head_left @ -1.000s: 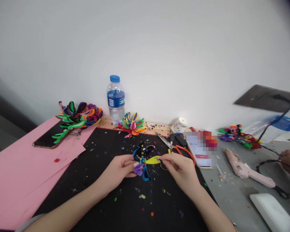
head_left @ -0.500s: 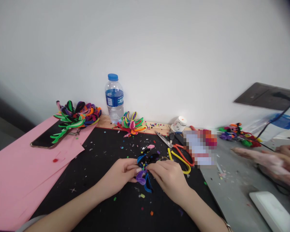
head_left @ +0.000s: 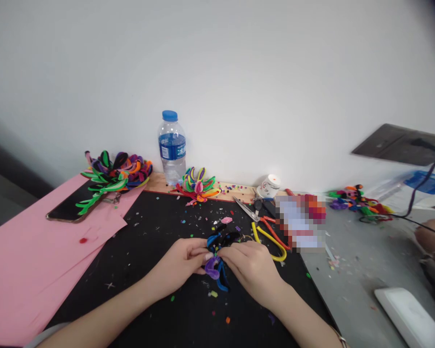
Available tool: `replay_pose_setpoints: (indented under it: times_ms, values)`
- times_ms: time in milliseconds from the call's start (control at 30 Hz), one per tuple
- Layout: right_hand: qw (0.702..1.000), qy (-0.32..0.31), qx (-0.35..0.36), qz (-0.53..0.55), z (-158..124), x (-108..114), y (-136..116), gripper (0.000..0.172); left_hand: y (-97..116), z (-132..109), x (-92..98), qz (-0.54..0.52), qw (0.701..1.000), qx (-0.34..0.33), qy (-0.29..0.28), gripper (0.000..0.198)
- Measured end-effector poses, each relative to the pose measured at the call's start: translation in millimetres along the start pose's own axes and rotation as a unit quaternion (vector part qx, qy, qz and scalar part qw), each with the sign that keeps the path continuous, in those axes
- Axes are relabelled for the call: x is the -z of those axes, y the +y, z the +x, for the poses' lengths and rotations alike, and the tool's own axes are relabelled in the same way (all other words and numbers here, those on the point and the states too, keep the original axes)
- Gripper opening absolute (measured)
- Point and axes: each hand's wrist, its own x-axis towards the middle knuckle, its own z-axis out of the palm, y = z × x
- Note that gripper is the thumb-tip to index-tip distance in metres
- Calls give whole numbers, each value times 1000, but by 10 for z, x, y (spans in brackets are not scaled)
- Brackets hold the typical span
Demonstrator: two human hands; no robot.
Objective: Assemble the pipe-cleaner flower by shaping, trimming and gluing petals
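Between my two hands is a pipe-cleaner flower [head_left: 212,267] with purple, blue and black looped petals and small bright bits at its middle. My left hand [head_left: 184,258] pinches its left side, fingers closed around the petals' inner ends. From the right, my right hand [head_left: 252,266] pinches near the centre, its fingertips hiding part of the flower. Just beyond my right hand lie red-handled scissors [head_left: 271,231], blades apart and pointing back left. A bent yellow pipe cleaner [head_left: 275,244] rests beside their handles. Coloured scraps are scattered over the black mat [head_left: 137,299].
A water bottle [head_left: 172,150] stands by the wall, with pipe-cleaner bundles [head_left: 121,171] at its left. A phone [head_left: 70,205] lies on pink paper [head_left: 18,270]. Farther right are a white tub [head_left: 269,187], a white device [head_left: 409,314], a black cable [head_left: 415,198] and another person's hand [head_left: 433,237].
The other person's hand at the right has drawn back toward the frame edge, and the cable there has shifted. My hands stay nearly in place, the flower's lower blue petal swinging slightly.
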Motion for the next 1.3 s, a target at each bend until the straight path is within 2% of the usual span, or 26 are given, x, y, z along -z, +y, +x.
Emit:
replay_pose_setpoints:
  times_ms: [300, 633, 1300]
  values:
    - [998, 13, -37, 44, 2, 34, 38, 17, 21, -4, 3, -11, 1000, -12, -3, 23]
    - [985, -2, -123, 119, -8, -20, -6, 14, -16, 5, 0, -6, 1000, -14, -9, 29]
    - [986, 7, -116, 118, 18, -48, -36, 14, 29, 1, -11, -5, 1000, -4, -2, 35]
